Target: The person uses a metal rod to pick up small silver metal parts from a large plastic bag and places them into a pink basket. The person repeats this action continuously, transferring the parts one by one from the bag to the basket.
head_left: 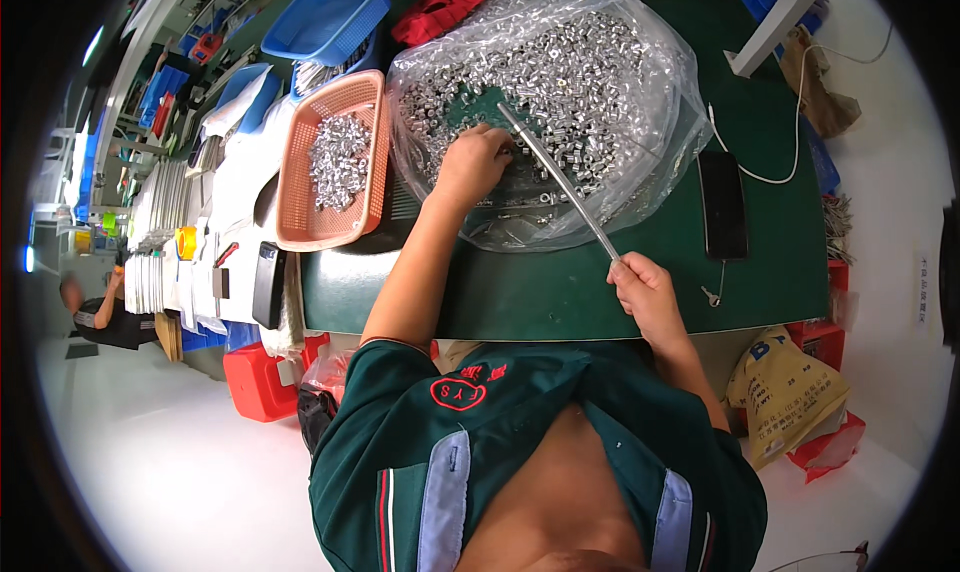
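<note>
In the head view, my right hand (645, 290) is closed around the lower end of a long, thin metal rod (568, 187). The rod slants up and left, its far tip over a heap of small silvery metal sleeves (600, 67). These lie on a spread clear plastic bag (655, 197) on the green tabletop. My left hand (474, 164) reaches into the near left part of the heap, left of the rod. Its fingers are curled together, and whatever they pinch is hidden. A salmon-coloured plastic basket (290, 217) with small shiny metal parts (342, 162) stands left of my left forearm.
Blue baskets (325, 22) and red cloth (440, 7) lie at the back. A black phone (724, 207) and a small key (712, 298) are at right, beside a white cable (770, 180). A metal post (780, 27) stands back right. Another person (110, 317) is far left.
</note>
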Demonstrator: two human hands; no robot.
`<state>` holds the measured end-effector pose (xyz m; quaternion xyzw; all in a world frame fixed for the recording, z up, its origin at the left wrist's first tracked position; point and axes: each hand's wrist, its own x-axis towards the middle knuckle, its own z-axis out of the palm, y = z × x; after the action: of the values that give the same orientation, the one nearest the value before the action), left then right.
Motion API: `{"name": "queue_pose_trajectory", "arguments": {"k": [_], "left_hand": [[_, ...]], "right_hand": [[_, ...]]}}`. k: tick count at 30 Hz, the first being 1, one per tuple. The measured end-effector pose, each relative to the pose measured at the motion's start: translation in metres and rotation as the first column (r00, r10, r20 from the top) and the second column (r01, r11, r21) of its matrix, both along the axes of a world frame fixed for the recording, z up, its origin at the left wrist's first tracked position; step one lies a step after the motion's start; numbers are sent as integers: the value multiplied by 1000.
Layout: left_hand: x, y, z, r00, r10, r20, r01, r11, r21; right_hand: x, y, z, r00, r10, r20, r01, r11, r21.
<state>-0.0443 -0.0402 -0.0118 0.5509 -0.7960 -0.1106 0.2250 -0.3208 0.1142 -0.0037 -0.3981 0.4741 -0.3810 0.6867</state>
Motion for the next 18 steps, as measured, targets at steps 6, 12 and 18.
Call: {"name": "queue_pose_trajectory", "arguments": {"k": [6,12,18], "left_hand": [[17,2,7,425,247,-871,185,918,351],[35,3,4,-380,409,-830,614,782,104],[37,3,8,-254,381,-889,598,784,165]], "right_hand": [[2,0,3,999,-5,-32,6,1000,19],[4,2,3,987,30,-159,-39,998,-52],[5,3,-2,979,56,-198,-76,992,-97]]}}
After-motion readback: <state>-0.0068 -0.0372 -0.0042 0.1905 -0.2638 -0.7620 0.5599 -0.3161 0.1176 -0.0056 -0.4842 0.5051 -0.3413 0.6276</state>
